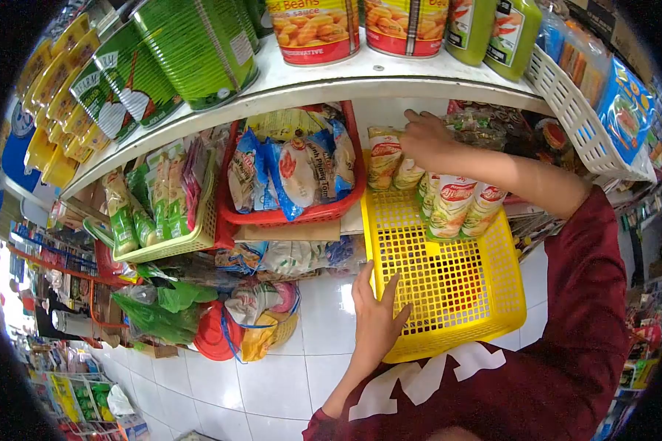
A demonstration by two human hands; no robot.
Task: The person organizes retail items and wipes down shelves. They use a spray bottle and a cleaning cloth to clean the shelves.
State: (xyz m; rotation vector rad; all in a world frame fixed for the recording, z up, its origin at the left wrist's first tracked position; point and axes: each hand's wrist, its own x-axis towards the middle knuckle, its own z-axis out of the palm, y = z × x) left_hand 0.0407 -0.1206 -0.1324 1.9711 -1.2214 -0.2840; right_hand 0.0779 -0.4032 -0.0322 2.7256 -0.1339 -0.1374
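Observation:
A yellow plastic basket tilts out from the lower shelf toward my body. My left hand grips its left rim, some fingers outside and others over the mesh. Soft mayonnaise packs with red and white labels stand together at its far right end. My right hand reaches across beneath the upper shelf, its fingers curled at the top of a mayonnaise pack. Another mayonnaise pack stands just left of it. The fingertips are partly hidden behind the hand.
Tall green cans and bean cans line the upper shelf edge above my arm. A red basket of blue-and-white packets sits left, beside a pale green basket. Bags and a red lid hang low over white floor tiles.

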